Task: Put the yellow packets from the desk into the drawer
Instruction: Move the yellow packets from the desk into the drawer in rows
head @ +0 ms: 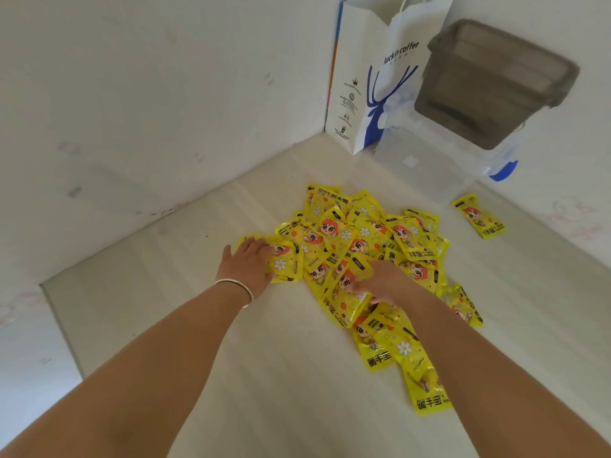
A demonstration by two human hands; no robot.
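Packets (pixel 360 256), yellow with a cartoon face, lie heaped on the pale surface (pixel 198 325), mostly right of centre. At the heap's left edge the left hand (pixel 248 266), a bracelet (pixel 236 289) on its wrist, lies flat with fingers spread on a packet. The right hand (pixel 380 282) presses into the pile's middle; its grip cannot be told. Far right, one packet (pixel 479 216) lies apart, near a paper bag (pixel 380 77) and stacked bins (pixel 489 84).

Heaped mid-desk (pixel 231 375): packets (pixel 357 252). Off to the right, apart: one packet (pixel 479 217). Behind, in the corner: bag (pixel 373 77), then bins (pixel 489 94) to the right (stacked). On the heap: left hand (pixel 248 264), right hand (pixel 380 280).
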